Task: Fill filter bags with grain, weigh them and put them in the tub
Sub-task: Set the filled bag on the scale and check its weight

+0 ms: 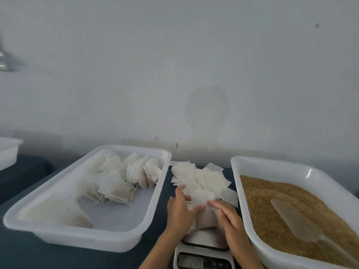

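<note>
A filled white filter bag (206, 216) stands above the small scale (204, 247) at the bottom centre. My left hand (179, 212) holds its left side, thumb and fingers at its top. My right hand (228, 216) lies against its right side with fingers stretched toward the bag's top. Behind them lies a loose pile of empty filter bags (204, 179). The white tub (108, 226) on the left holds several filled bags (124, 177). On the right, a white tub (250, 200) holds brown grain (272, 200) with a clear scoop (295, 220) lying in it.
A dark blue cloth (23, 255) covers the table. Another white tub (8, 152) shows at the far left edge. A pale wall rises right behind the table. The scale's display (190, 262) is too blurred to read.
</note>
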`<state>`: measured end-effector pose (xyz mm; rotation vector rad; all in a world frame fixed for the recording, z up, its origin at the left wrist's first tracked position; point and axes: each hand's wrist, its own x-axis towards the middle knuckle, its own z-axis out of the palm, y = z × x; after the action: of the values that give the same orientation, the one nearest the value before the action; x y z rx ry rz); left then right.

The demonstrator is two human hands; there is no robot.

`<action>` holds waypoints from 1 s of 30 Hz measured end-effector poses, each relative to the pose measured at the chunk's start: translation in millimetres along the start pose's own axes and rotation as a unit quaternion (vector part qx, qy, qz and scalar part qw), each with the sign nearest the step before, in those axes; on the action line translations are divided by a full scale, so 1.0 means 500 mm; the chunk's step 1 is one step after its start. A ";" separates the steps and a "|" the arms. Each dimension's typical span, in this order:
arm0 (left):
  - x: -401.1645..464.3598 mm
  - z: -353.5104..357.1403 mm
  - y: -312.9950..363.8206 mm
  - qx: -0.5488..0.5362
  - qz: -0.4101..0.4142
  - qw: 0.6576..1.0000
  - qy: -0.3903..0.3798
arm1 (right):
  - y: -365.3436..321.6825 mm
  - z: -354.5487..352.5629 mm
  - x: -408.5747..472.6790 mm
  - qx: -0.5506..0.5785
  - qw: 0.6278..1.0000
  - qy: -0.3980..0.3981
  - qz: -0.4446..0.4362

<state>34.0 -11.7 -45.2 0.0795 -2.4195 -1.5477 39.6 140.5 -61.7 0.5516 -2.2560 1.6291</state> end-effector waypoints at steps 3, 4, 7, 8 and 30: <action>-0.007 -0.011 0.025 -0.039 -0.001 0.999 -0.021 | -0.026 0.002 -0.002 0.050 0.999 -0.014 -0.010; -0.010 -0.019 0.035 -0.032 0.009 0.999 -0.019 | -0.036 0.006 -0.002 0.063 0.998 -0.026 -0.009; -0.019 -0.054 0.063 0.013 0.041 0.999 0.014 | -0.072 0.022 0.008 0.099 0.994 -0.051 -0.018; -0.021 -0.068 0.071 0.023 0.045 0.998 0.027 | -0.088 0.031 0.014 0.110 0.992 -0.059 -0.019; -0.022 -0.525 -0.050 0.336 -0.222 0.913 -0.069 | -0.291 0.434 0.116 -0.124 0.898 -0.412 0.087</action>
<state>108.7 -252.0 33.8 0.7149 -3.0920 -0.7801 53.1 -114.6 19.1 1.1687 -3.1283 1.2654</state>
